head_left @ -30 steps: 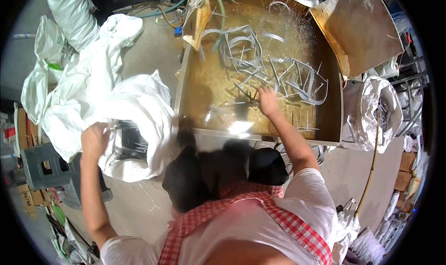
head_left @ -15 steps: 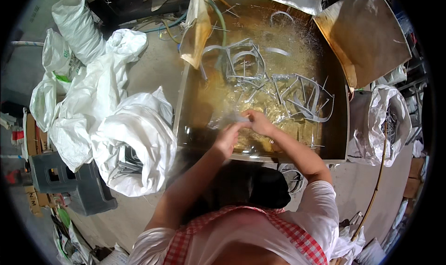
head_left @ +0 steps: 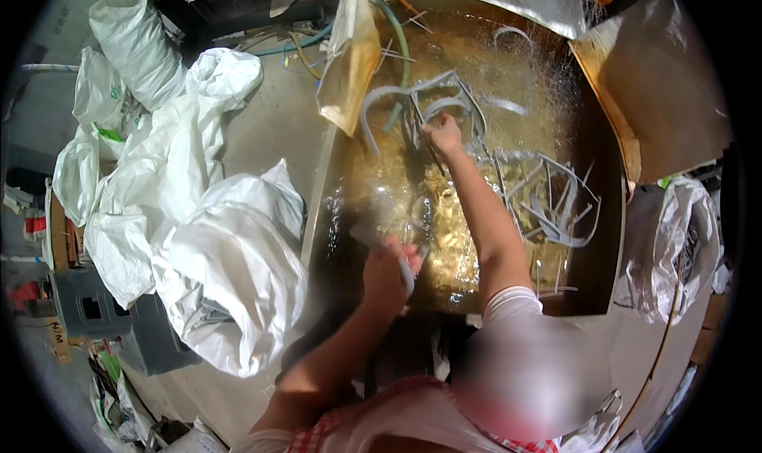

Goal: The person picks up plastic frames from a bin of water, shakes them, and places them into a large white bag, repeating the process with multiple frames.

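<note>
A wide tank (head_left: pixel 315 215) of shallow, yellowish water lies in front of me, with several grey plastic strips, some bent into curves, in it. Over its near left part is my left hand (head_left: pixel 386 272), closed around a curved grey strip (head_left: pixel 408 275) that is smeared by motion. My right arm stretches to the far middle, where my right hand (head_left: pixel 444 136) pinches at a tangle of grey strips (head_left: pixel 475 112). Which strip its fingers hold is partly hidden. Right of that arm lies another tangle of grey strips (head_left: pixel 567 235), partly above the water.
White woven sacks (head_left: pixel 230 270) crowd the left side, beside a dark grey plastic stool (head_left: pixel 155 334). An open sack (head_left: pixel 667 247) stands right of the tank, near a thin pole (head_left: pixel 657 366). Stained sheets (head_left: pixel 349 64) rise at the tank's edges. Water sprays in at the far right.
My hands, together over the near part of the tank before, are now apart. The right has reached forward to the far tangle; the left has drawn back slightly with a strip.
</note>
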`<state>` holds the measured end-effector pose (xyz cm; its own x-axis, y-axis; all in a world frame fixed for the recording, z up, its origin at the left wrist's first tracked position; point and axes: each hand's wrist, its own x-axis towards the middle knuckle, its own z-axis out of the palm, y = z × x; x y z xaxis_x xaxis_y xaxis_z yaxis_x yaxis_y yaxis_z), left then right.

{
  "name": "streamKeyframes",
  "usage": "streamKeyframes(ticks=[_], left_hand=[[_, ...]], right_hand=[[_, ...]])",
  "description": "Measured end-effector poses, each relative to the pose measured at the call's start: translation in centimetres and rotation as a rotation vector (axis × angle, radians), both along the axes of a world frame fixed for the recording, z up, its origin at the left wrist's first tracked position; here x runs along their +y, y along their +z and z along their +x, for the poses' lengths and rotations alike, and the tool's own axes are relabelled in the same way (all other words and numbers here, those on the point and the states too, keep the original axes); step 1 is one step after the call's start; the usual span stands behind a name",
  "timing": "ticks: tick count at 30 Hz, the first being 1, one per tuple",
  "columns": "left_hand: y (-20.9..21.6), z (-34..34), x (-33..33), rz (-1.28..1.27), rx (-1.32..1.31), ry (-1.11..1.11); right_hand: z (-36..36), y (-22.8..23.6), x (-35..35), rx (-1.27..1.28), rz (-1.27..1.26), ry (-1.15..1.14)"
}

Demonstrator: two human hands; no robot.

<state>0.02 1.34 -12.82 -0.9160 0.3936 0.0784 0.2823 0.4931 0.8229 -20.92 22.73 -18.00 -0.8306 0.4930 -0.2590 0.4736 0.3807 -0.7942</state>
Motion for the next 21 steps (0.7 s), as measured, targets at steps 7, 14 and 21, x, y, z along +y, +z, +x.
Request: streamKeyframes(ticks=[7,14,21], left_hand=[[8.6,2.1,-0.7,0.313,-0.393,0.214],[9.7,0.4,-0.2,0.968,-1.025,0.679],[6.7,-1.2,0.4,0.821,-0.731,0.546]], right_hand=[[-5.5,-7.9,-1.7,0.101,-0.149,-0.061],[2.9,-8.8,-1.1,-0.037,-0.285,0.348],[16.0,4.8,-1.1,-0.036,-0.429,0.598]])
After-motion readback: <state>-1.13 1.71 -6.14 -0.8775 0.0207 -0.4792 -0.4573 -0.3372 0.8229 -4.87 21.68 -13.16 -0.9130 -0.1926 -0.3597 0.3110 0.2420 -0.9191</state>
